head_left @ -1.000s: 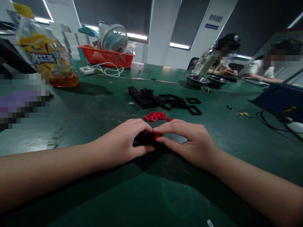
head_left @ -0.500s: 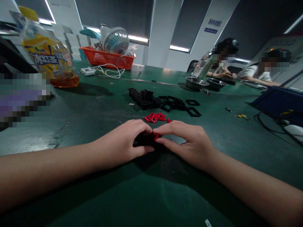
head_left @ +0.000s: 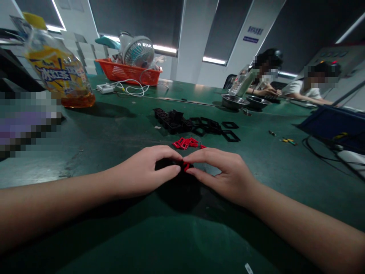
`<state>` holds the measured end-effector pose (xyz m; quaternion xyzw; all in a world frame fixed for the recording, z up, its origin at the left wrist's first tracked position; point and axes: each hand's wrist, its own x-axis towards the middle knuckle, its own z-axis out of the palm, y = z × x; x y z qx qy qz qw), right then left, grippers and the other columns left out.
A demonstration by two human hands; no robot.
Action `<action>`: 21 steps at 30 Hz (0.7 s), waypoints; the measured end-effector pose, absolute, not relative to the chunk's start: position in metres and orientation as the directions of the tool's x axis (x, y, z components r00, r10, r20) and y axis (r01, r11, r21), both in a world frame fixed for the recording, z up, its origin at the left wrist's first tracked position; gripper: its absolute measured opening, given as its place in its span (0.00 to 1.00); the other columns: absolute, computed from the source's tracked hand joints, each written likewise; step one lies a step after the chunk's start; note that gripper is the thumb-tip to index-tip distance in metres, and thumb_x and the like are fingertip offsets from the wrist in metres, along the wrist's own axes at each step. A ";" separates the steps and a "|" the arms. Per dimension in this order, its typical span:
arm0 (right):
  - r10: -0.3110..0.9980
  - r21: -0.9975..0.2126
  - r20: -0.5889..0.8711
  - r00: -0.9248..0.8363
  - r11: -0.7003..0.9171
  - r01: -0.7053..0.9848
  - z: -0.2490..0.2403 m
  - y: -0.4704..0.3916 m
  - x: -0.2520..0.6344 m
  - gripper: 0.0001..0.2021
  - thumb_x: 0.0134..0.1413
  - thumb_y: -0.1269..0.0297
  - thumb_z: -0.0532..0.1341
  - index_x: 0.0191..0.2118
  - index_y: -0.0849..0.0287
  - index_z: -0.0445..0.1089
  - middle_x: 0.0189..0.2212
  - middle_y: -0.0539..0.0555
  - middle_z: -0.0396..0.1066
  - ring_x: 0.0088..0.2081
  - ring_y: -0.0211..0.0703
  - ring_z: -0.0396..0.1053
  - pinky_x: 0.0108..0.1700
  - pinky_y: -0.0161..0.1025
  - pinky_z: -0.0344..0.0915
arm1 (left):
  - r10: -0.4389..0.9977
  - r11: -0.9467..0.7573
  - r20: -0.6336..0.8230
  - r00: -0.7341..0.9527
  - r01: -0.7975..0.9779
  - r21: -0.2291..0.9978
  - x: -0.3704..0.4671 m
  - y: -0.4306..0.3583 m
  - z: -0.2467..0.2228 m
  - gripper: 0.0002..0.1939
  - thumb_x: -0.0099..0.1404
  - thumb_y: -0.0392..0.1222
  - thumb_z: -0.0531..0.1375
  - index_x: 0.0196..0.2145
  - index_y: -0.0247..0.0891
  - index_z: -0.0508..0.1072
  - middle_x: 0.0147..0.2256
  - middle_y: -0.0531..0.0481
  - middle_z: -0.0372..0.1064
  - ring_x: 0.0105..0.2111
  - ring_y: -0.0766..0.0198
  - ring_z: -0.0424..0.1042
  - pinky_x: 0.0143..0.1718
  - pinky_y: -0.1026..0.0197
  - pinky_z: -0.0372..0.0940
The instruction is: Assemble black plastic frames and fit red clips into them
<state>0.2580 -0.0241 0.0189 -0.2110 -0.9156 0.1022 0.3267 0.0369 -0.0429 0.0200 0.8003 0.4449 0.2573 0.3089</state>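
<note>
Close to the tabletop, my left hand (head_left: 152, 167) is closed, thumb and fingers gripping a small black part (head_left: 168, 163) that lies mostly in shadow. Opposite it, my right hand (head_left: 222, 165) pinches a small red frame (head_left: 186, 166) against the black part's right end. The fingertips of both hands nearly meet there and hide much of both pieces. Just beyond the hands lies a loose pile of red frames (head_left: 185, 143). Behind that are several black block-shaped parts (head_left: 169, 121) and flat black square frames (head_left: 230, 136).
At left stands a drink bottle (head_left: 61, 76) beside a blurred-out flat object. An orange basket (head_left: 128, 72) holding a fan sits at the back, with a white cable (head_left: 137, 90) before it. Metal bowls (head_left: 235, 102), a blue bin (head_left: 333, 121) and two people are to the right.
My left thumb has moved right and up, closer to the red frame. My right hand keeps its pinch. The whole view has shifted slightly.
</note>
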 end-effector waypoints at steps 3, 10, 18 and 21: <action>0.441 -0.338 0.545 -0.713 0.894 0.295 0.018 -0.024 0.258 0.08 0.57 0.74 0.64 0.44 0.63 0.74 0.41 0.55 0.79 0.44 0.39 0.76 0.50 0.34 0.70 | 0.911 -0.288 0.061 0.408 0.524 0.802 0.039 -0.038 0.025 0.19 0.63 0.51 0.53 0.37 0.38 0.79 0.37 0.49 0.79 0.39 0.54 0.74 0.41 0.58 0.65; 0.401 -0.344 0.581 -0.708 0.910 0.233 0.016 -0.022 0.256 0.10 0.59 0.75 0.62 0.46 0.64 0.73 0.43 0.58 0.78 0.47 0.41 0.75 0.53 0.36 0.70 | 0.950 -0.127 -0.039 0.309 0.500 0.857 0.044 -0.023 0.029 0.19 0.57 0.54 0.58 0.33 0.36 0.81 0.34 0.47 0.80 0.36 0.54 0.74 0.40 0.57 0.65; 0.387 -0.369 0.587 -0.711 0.910 0.191 0.017 -0.023 0.255 0.10 0.60 0.75 0.61 0.46 0.60 0.74 0.44 0.58 0.77 0.48 0.41 0.75 0.52 0.37 0.72 | 0.912 0.052 -0.222 0.345 0.439 0.897 0.041 -0.013 0.031 0.18 0.51 0.55 0.64 0.33 0.40 0.81 0.35 0.50 0.79 0.39 0.56 0.73 0.40 0.59 0.64; 0.390 -0.371 0.576 -0.718 0.908 0.196 0.017 -0.023 0.256 0.10 0.61 0.74 0.60 0.47 0.59 0.74 0.45 0.58 0.77 0.49 0.42 0.75 0.52 0.39 0.72 | 0.890 0.061 -0.248 0.382 0.441 0.895 0.041 -0.013 0.035 0.15 0.54 0.53 0.63 0.33 0.40 0.80 0.35 0.52 0.78 0.38 0.58 0.73 0.40 0.60 0.63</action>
